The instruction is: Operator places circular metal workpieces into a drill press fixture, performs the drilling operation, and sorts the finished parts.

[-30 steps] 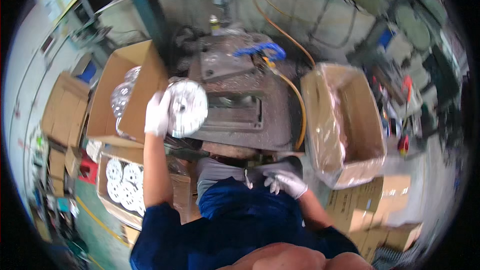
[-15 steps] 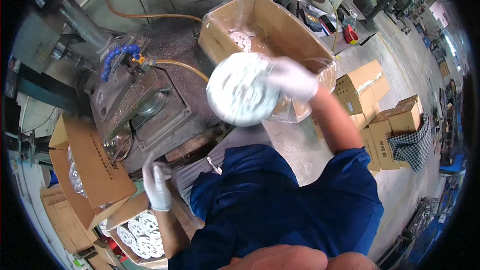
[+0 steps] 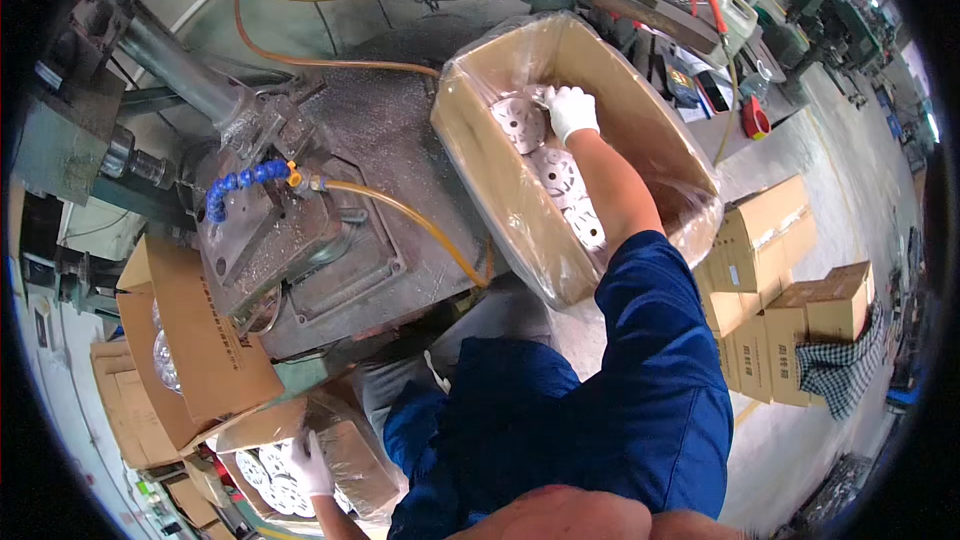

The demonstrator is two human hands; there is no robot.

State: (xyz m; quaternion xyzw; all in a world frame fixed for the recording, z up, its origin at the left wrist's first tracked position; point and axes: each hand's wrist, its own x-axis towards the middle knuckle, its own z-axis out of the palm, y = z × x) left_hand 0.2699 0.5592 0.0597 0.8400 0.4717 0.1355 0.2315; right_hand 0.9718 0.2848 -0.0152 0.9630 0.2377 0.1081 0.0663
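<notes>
While a lined box (image 3: pixel 500 190) walls in several white discs (image 3: pixel 558 172), an open carton (image 3: pixel 222 350) stands beside a low box (image 3: pixel 360 460) holding more discs (image 3: pixel 286 495). A yellow hose (image 3: pixel 400 204) curves toward the lined box. The right arm stretches into that box, its gloved hand (image 3: pixel 572 112) bent beside the uppermost disc; whether it pinches anything, I cannot tell. The left hand (image 3: pixel 309 462) reaches over the low box's discs, its grip unclear. The metal surface (image 3: pixel 420 285) looks speckled; stacked cartons (image 3: pixel 765 240) stand on grey floor (image 3: pixel 840 175).
</notes>
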